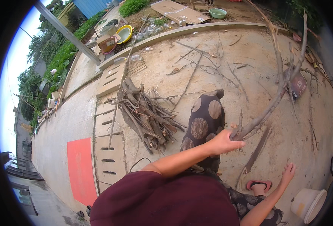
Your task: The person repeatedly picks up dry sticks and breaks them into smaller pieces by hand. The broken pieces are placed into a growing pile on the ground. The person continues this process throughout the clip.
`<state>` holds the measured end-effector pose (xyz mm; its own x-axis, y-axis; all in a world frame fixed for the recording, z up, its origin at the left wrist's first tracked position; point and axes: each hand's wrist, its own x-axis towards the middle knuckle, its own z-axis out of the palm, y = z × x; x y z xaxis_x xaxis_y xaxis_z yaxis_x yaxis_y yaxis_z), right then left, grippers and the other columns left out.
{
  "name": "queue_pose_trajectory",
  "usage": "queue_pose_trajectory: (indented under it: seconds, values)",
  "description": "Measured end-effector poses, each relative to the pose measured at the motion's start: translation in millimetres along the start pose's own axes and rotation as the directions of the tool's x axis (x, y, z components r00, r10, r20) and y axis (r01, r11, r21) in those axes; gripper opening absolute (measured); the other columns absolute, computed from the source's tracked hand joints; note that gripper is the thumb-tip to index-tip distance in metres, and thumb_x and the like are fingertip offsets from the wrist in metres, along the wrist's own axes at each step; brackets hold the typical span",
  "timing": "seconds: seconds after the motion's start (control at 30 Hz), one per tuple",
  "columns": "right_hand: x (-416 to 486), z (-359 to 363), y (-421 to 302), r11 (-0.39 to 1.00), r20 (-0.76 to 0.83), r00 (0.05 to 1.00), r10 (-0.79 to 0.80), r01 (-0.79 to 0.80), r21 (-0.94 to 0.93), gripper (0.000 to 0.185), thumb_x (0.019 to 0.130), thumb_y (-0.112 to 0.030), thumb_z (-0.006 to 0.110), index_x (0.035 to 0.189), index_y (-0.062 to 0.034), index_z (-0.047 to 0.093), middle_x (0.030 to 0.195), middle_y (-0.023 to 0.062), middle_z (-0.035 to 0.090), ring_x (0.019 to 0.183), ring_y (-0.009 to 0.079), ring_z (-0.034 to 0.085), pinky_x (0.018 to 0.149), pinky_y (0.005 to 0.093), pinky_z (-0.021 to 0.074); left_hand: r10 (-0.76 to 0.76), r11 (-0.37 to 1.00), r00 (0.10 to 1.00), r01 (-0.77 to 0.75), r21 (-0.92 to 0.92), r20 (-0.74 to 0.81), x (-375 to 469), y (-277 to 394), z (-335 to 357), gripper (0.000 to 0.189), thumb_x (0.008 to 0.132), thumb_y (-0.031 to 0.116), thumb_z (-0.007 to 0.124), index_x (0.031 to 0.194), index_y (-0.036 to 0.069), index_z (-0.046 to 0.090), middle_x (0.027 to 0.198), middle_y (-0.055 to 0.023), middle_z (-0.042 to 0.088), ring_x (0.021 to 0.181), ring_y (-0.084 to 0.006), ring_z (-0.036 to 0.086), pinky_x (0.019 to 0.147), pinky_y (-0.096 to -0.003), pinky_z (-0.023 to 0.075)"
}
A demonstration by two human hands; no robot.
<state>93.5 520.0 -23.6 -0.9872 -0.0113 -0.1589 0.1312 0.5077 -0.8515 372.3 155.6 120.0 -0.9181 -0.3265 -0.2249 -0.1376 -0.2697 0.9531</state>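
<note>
My left hand grips the thick cut end of a long forked tree branch. From there the branch runs up and to the right, splitting into two limbs that reach the far edge of the yard. Its lower part passes in front of my raised knee in patterned trousers. My right hand hangs at the right side, holding nothing, with its fingers slightly apart. A dark, split stick lies on the concrete between the two hands.
Left of my knee lies a pile of cut branches. Thin twigs are scattered ahead. A dark printed bag lies beneath the branch. A white bucket is at lower right, a red mat at left, and a low curb beyond.
</note>
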Motion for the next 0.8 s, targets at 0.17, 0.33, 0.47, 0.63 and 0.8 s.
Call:
queue_pose_trajectory:
  seconds: [0.17,0.33,0.47,0.63,0.8]
  values:
    - [12.1,24.4,41.7,0.987,0.135,0.979,0.155,-0.158,0.018,0.046,0.093,-0.042,0.050,0.121,-0.0050,0.051,0.105,0.0089,0.060,0.093,0.0191,0.059,0.063,0.0302,0.0443,0.274,0.884,0.799,-0.429,-0.187,-0.535,-61.2,26.6,-97.6,0.027,0.091,0.022,0.059,0.070,0.011,0.045,0.048,0.0043,0.037,0.039,-0.0071,0.031,0.053,-0.0285,0.0395]
    - [-1.8,48.7,23.4,0.996,0.262,0.962,0.078,-0.063,-0.067,0.044,0.093,-0.044,0.048,0.121,-0.0105,0.051,0.101,0.0066,0.059,0.090,0.0195,0.059,0.063,0.0322,0.0438,0.080,0.900,0.518,-0.405,-0.162,-0.852,-135.2,-15.1,-190.8,0.035,0.092,0.024,0.057,0.062,0.016,0.040,0.045,0.0047,0.029,0.036,-0.0089,0.027,0.050,-0.0301,0.0386]
    - [0.4,50.3,24.3,0.994,0.302,0.949,0.087,-0.063,-0.090,0.044,0.094,-0.041,0.049,0.122,-0.0083,0.050,0.098,0.0053,0.059,0.085,0.0154,0.058,0.056,0.0261,0.0405,-0.197,0.911,0.392,-0.266,-0.315,-0.899,-173.6,-78.2,-220.2,0.034,0.090,0.027,0.059,0.063,0.017,0.040,0.045,0.0053,0.029,0.036,-0.0092,0.026,0.046,-0.0298,0.0365]
    - [3.3,42.2,36.8,0.986,0.346,0.934,0.083,-0.026,-0.167,0.046,0.094,-0.041,0.048,0.123,-0.0063,0.050,0.098,0.0059,0.060,0.083,0.0168,0.060,0.057,0.0270,0.0421,-0.320,0.834,0.368,-0.328,-0.444,-0.873,-187.8,-123.0,-231.7,0.027,0.088,0.027,0.061,0.069,0.016,0.046,0.046,0.0049,0.028,0.036,-0.0103,0.025,0.048,-0.0290,0.0372]
    - [-1.8,47.4,31.8,0.982,0.340,0.935,0.102,-0.040,-0.184,0.043,0.094,-0.040,0.047,0.120,-0.0063,0.051,0.098,0.0067,0.060,0.083,0.0165,0.059,0.057,0.0270,0.0428,-0.387,0.859,0.304,-0.223,-0.460,-0.871,-190.3,-137.5,-237.4,0.028,0.086,0.028,0.064,0.069,0.014,0.048,0.049,0.0031,0.038,0.038,-0.0108,0.035,0.048,-0.0307,0.0460]
